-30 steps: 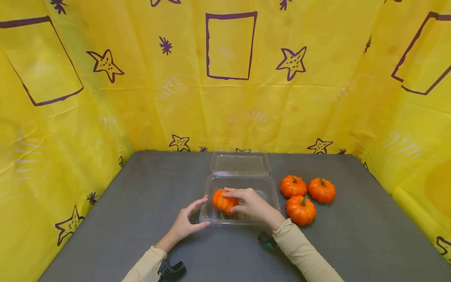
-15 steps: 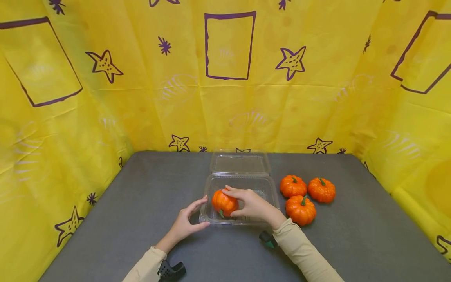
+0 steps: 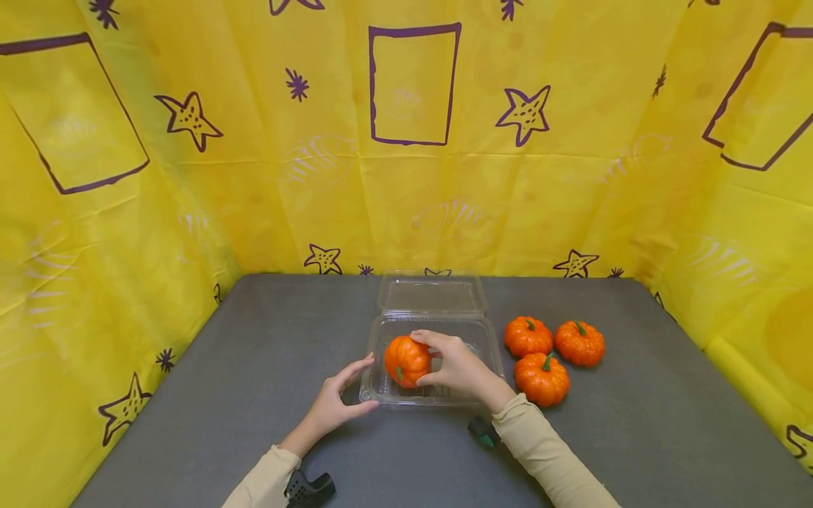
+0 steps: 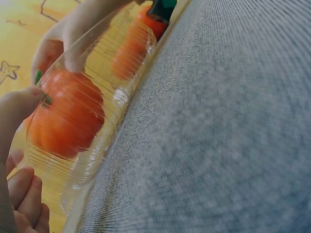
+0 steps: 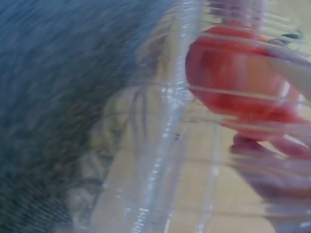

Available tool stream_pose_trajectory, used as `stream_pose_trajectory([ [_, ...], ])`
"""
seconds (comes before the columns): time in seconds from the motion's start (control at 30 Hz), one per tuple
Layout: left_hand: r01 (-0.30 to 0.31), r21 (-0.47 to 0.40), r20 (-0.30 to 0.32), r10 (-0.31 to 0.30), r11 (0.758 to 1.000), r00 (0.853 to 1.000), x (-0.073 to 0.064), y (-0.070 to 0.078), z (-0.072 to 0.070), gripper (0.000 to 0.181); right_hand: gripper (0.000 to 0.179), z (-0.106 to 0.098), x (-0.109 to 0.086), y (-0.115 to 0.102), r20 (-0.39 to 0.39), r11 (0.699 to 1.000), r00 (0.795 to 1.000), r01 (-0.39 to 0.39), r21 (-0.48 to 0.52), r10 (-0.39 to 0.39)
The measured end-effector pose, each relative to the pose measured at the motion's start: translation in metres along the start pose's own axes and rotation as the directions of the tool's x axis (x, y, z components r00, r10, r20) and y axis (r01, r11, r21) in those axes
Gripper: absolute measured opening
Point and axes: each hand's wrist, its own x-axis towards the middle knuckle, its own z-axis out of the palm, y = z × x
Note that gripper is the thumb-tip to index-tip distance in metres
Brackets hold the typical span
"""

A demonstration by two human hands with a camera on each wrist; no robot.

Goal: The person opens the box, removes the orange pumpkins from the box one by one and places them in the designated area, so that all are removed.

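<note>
In the head view my right hand grips a small orange pumpkin between thumb and fingers, inside the left part of a clear plastic clamshell container. The pumpkin is tilted, its green stem facing up and toward me. My left hand holds the container's left side, thumb at the near corner and fingers along the rim. Through the ribbed wall in the left wrist view, the pumpkin shows close to my left thumb. Motion blurs the right wrist view, where fingers wrap the pumpkin.
The container's lid lies folded back behind it. Right of the container sit three more pumpkins, one nearest me, one behind it and one farther right. A yellow patterned curtain surrounds the grey table.
My right hand has turned the pumpkin and shifted it slightly away from me, so its stem has swung from the near underside to the upper front. My left hand stays on the container.
</note>
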Motion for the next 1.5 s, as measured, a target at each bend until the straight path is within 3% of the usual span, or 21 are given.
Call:
stream_pose_trajectory([
  [0.2,-0.025,-0.011,-0.006,0.025,1.0,1.0,-0.001,0.0,0.0,0.059,0.078,-0.008,0.001,-0.01,-0.009,0.979,0.995,-0.096,0.178,0.099],
  [0.4,-0.055,-0.019,-0.01,0.054,0.998,0.998,-0.001,-0.001,-0.001,0.06,0.066,-0.023,0.006,-0.038,-0.045,0.959,0.988,-0.131,0.252,0.147],
  [0.57,-0.077,-0.017,-0.015,0.077,0.997,0.997,0.0,-0.002,-0.002,0.06,0.063,-0.029,0.007,-0.045,-0.057,0.938,0.982,-0.153,0.311,0.18],
  [0.7,-0.083,-0.012,-0.015,0.083,0.996,0.996,0.001,-0.002,-0.001,0.06,0.063,-0.029,0.004,-0.035,-0.066,0.9,0.975,-0.167,0.403,0.21],
  [0.93,-0.108,-0.022,-0.014,0.108,0.994,0.994,0.002,-0.003,0.001,0.059,0.062,-0.03,0.001,-0.015,-0.057,0.781,0.946,-0.229,0.581,0.319],
  [1.0,-0.111,-0.025,-0.013,0.11,0.994,0.994,0.002,-0.003,0.001,0.059,0.062,-0.032,0.0,-0.012,-0.066,0.767,0.946,-0.214,0.605,0.316],
  [1.27,-0.11,-0.029,-0.018,0.11,0.993,0.994,0.001,-0.004,0.001,0.059,0.051,-0.044,0.0,-0.012,-0.108,0.777,0.965,-0.125,0.617,0.241],
  [1.5,-0.106,-0.018,-0.022,0.105,0.994,0.994,0.0,-0.006,0.002,0.06,0.054,-0.054,-0.005,-0.014,-0.094,0.785,0.96,-0.157,0.6,0.263],
])
